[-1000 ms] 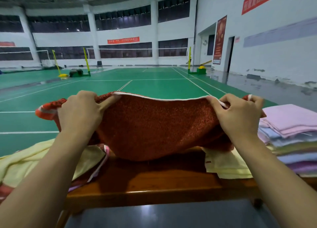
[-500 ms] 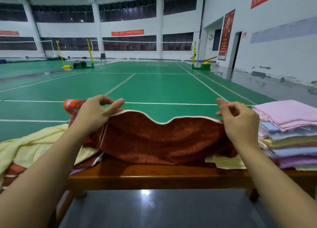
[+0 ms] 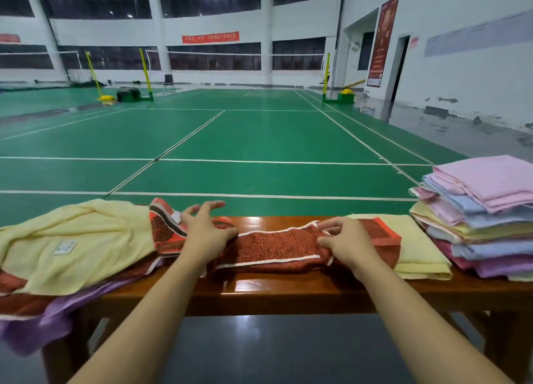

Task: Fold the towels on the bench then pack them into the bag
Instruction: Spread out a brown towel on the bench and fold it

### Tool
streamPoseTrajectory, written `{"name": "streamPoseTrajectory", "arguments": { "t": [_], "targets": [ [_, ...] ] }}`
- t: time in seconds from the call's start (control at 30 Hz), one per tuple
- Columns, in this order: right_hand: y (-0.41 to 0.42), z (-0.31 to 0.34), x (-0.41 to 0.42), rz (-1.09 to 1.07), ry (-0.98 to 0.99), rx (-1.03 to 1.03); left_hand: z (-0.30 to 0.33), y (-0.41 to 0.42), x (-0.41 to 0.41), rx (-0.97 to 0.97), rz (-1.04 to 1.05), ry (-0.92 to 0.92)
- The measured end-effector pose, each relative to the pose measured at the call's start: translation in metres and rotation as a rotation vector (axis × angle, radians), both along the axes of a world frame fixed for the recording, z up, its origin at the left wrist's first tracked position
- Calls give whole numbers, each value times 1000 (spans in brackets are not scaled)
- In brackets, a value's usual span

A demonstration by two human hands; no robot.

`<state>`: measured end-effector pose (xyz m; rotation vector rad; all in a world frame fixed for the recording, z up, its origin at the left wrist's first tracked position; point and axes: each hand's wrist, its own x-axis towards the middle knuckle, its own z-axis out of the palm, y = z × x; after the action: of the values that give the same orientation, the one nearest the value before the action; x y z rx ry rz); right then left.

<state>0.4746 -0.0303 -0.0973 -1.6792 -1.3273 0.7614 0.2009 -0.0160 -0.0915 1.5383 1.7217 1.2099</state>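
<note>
Red towel down on the tabletop (image 3: 277, 292)

My left hand (image 3: 206, 235) lay spread-fingered on the red towel (image 3: 271, 249); my right hand (image 3: 347, 245) pinched its white-edged hem, left of the folded stack (image 3: 478, 216).

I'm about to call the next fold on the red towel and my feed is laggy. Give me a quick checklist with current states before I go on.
1. Red towel lying on the bench, not in the air: ok.
2. Left hand on the towel's left part, fingers spread: ok.
3. Right hand holding the right part, fingers curled at the white-trimmed edge: ok.
4. Edges lined up: not ok, the white trim runs wavy and the left end is bunched.
5. Room to finish the fold: not ok, the right end overlaps a folded yellow towel and the left end runs into the unfolded pile.
6. Folded stack steady: ok.
7. Bag within reach: cannot tell, none in view.
</note>
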Motion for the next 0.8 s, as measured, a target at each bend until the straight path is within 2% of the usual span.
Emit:
{"name": "streamPoseTrajectory", "arguments": {
  "t": [0.13, 0.27, 0.4, 0.53, 0.63, 0.73, 0.8],
  "targets": [
    [-2, -5, -1, -62, -532, -25, -7, -1, 0, -50, 194, 0],
    [-2, -3, -3, -89, -696, -20, -4, -2, -7, -115, 211, 28],
    [-7, 7, -4, -108, -589, 100, 8, -7, -7, -46, 181, -141],
    [-11, 21, 1, -142, -480, 145, 16, -5, -1, -37, 143, -578],
    [-13, 26, 3, -97, -331, 163, 14, -1, 1, -165, -1, -896],
    [-11, 26, -2, -15, -75, 219, 12, -2, 13, -271, -106, -1003],
    [-10, 26, -7, 22, -15, 247, 13, -1, 24, -236, -114, -1023]
  ]
}}
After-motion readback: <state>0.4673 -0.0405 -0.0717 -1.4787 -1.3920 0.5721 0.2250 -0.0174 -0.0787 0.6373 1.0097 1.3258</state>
